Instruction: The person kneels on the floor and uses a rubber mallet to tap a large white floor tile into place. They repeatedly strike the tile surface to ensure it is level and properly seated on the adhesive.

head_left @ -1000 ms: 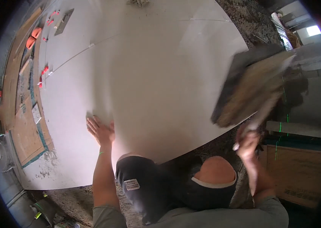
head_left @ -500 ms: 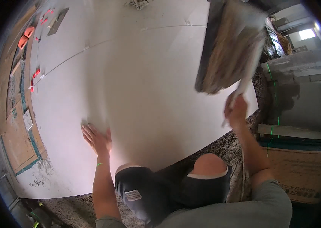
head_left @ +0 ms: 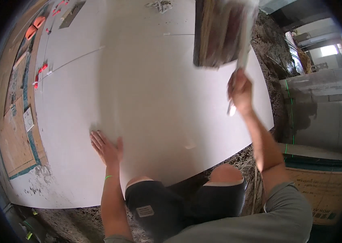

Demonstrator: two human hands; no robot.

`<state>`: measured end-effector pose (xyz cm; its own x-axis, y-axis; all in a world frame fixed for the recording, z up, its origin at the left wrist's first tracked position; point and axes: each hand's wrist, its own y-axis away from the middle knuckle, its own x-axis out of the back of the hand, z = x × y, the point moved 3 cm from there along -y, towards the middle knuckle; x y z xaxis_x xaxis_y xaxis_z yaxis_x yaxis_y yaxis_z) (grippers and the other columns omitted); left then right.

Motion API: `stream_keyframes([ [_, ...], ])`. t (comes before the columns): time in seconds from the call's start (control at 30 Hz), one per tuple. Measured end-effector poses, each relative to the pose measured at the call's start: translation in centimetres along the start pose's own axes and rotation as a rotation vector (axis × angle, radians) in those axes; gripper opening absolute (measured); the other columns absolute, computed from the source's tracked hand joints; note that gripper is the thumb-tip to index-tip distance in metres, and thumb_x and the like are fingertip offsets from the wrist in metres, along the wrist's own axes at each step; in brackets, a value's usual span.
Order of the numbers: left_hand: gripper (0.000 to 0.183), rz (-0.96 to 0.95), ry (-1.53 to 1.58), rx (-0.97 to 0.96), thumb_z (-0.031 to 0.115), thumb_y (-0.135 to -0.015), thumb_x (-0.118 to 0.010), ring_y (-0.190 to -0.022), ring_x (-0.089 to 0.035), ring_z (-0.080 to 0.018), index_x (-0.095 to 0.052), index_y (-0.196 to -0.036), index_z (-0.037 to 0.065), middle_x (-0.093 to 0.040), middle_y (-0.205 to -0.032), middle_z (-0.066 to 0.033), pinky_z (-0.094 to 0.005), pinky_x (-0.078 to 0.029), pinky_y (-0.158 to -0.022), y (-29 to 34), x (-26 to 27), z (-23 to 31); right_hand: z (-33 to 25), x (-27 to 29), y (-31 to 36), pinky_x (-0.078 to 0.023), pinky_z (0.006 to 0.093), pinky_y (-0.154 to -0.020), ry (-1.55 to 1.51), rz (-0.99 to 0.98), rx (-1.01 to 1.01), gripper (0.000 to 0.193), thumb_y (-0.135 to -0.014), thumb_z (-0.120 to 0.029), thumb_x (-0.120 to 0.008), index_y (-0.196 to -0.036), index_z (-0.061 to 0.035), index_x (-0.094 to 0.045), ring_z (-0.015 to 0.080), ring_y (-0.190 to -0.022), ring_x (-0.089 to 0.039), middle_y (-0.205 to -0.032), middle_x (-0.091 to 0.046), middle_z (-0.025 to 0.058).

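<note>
A large pale slab lies before my knees. My left hand rests palm down on it, left of my knees, with fingers stretched and thumb apart. My right hand, raised over the slab's right part, is closed round the light handle of a tool. The tool's broad, blocky head has a brown-streaked face and a dark left side; motion blur and the picture's top edge hide its exact kind. The lower end of the handle sticks out below my fist.
Red wedges and small white clips sit along the slab joints. Orange pieces, a flat grey plate and boards lie at the left. A crumpled scrap is far off. Right stands a cardboard box.
My right hand and the tool have moved up and slightly left. My left hand stays flat on the slab. The view has shifted a little.
</note>
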<state>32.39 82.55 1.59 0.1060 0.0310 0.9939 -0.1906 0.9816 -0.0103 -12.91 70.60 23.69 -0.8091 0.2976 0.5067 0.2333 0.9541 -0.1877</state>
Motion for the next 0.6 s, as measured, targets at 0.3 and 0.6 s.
stream_keyframes([
  [0.3, 0.099, 0.071, 0.129, -0.029, 0.060, -0.090, -0.057, -0.150, -0.015, -0.0452, -0.024, -0.150, -0.012, -0.018, -0.160, -0.0304, -0.0536, -0.012, -0.122, 0.2, 1.4, 0.0, -2.0, -8.0, -10.1, -0.039, 0.0318, -0.044, 0.113, -0.484, -0.573, 0.061, -0.099, -0.066, -0.044, -0.077, -0.0092, -0.053, 0.0135, -0.050, -0.046, -0.059, -0.047, 0.0011],
  [0.6, 0.097, 0.117, 0.121, -0.086, 0.058, -0.091, -0.056, -0.149, -0.015, -0.0464, -0.025, -0.150, -0.013, -0.019, -0.159, -0.0323, -0.0544, -0.012, -0.122, 0.2, 0.2, -0.9, 5.1, -10.6, 2.8, -0.049, 0.0401, -0.050, 0.428, -0.391, -0.327, 0.044, -0.103, -0.042, -0.042, -0.100, -0.0020, -0.061, 0.0248, -0.059, -0.060, -0.068, -0.057, 0.0119],
])
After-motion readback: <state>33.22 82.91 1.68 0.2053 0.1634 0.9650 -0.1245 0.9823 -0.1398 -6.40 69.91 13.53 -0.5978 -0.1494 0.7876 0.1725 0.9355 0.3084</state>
